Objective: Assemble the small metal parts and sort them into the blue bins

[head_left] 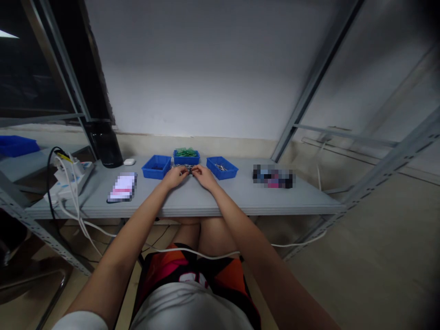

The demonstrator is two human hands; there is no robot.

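Observation:
My left hand [176,177] and my right hand [203,176] meet fingertip to fingertip over the grey table [240,197]. Both have curled, pinched fingers; whatever lies in them is too small to make out. Just behind the fingers is a heap of small shiny metal pieces [183,167], partly covered by my hands. A blue bin [151,174] with dark contents stands left of my left hand. Beyond the heap, another blue bin [186,161] holds green pieces [186,152]. To the right of my right hand, a third blue bin [228,174] contains some small metal pieces [220,167].
On the left are a phone [123,187], a white earphone case [129,162], a black bottle [106,145] and a power strip [77,183] with cables. A blurred-out object [274,177] lies at right. Metal posts [309,87] frame the table; a white cable [192,251] crosses my legs.

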